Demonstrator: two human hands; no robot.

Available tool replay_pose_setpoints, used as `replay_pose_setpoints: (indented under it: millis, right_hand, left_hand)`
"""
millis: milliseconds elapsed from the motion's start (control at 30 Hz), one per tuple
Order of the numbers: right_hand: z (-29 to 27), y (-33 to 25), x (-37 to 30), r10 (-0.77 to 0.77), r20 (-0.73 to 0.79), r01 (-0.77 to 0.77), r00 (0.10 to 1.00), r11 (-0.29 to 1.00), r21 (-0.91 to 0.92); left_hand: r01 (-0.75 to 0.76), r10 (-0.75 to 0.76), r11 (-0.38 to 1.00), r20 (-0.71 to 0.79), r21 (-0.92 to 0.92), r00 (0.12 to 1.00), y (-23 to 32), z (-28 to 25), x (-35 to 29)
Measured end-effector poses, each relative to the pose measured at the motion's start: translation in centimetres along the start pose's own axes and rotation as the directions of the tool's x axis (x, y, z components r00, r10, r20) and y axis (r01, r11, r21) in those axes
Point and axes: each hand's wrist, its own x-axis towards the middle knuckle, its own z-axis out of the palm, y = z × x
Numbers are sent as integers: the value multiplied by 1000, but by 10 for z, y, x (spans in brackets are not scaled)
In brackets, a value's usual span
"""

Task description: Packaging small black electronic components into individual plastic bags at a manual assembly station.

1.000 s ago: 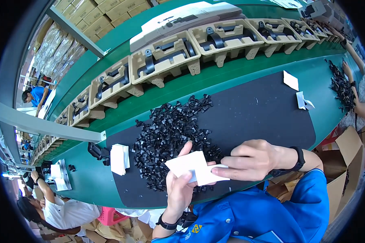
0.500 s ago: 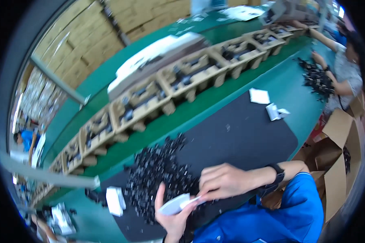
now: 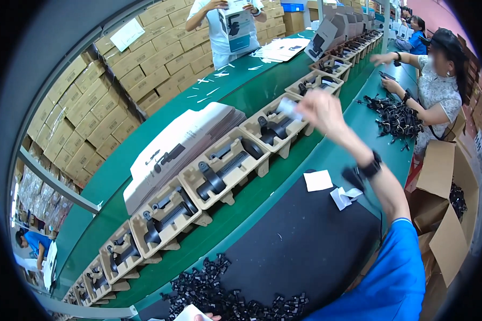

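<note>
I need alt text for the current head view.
A person's right hand, stretched over a row of brown trays of black devices on a green belt, holds a small, blurred white piece. The left hand, mostly cut off below, holds white paper near piled black parts.

The paper slip (image 3: 290, 108) is white, the pulp tray (image 3: 214, 201) tan, the mesh-patterned grip (image 3: 234, 166) black, the conveyor belt (image 3: 225, 224) green, the mat (image 3: 294, 241) and clips (image 3: 198, 283) black, the sleeve (image 3: 396, 267) blue.

Left hand (image 3: 214, 317) mostly beyond the lower edge — white slip (image 3: 289, 108) in right hand (image 3: 321, 109) blurry
</note>
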Motion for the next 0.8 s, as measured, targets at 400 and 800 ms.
replay_pose_setpoints:
  millis: [400, 800]
  right_hand:
    - [84, 106, 15, 332, 169, -253, 928, 895, -367]
    - [-25, -279, -183, -658, 311, 227, 686, 600, 767]
  left_hand:
    - [65, -64, 996, -29, 62, 998, 1, 7, 20]
    - [513, -286, 720, 475, -467, 833, -49, 26, -6]
